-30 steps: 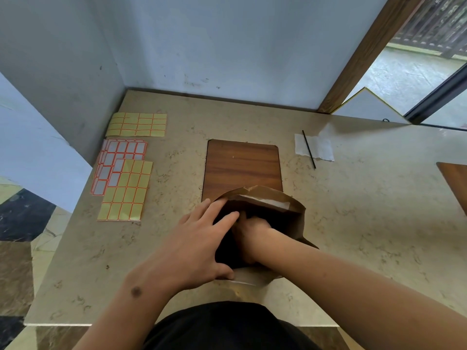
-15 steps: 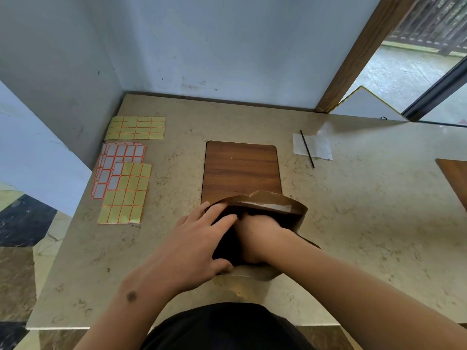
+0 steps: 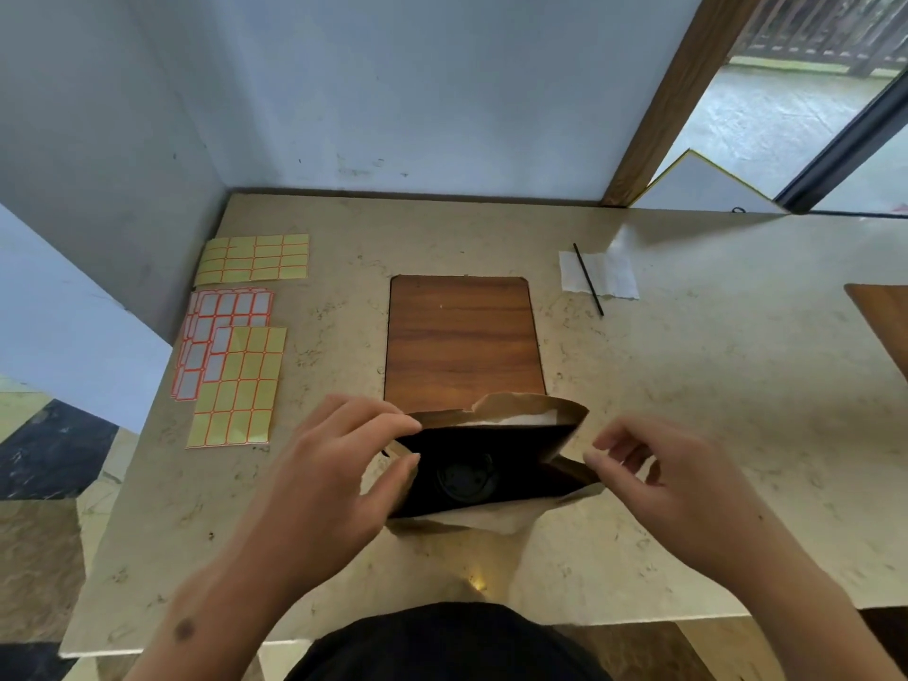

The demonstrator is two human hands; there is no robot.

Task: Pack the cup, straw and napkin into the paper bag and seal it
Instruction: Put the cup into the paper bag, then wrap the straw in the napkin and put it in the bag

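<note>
Near front edge of beige marble tabletop (image 3: 688,435), brown paper bag (image 3: 521,410) gapes, dark cup lid (image 3: 464,476) inside; left hand (image 3: 334,484) and right hand (image 3: 673,484) fingers pinch rim sides; room right.

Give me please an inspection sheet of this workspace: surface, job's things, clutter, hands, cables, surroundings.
Surface: beige marble table with an inset wood panel.
Job's things: paper bag open, a dark cup lid visible inside; straw lies across the napkin, both outside the bag.
Clutter: label sheets at left.
Hands: left hand pinches the bag's left rim; right hand pinches its right rim.
Cables: nothing seen.
Surroundings: grey walls, wooden door frame.
</note>
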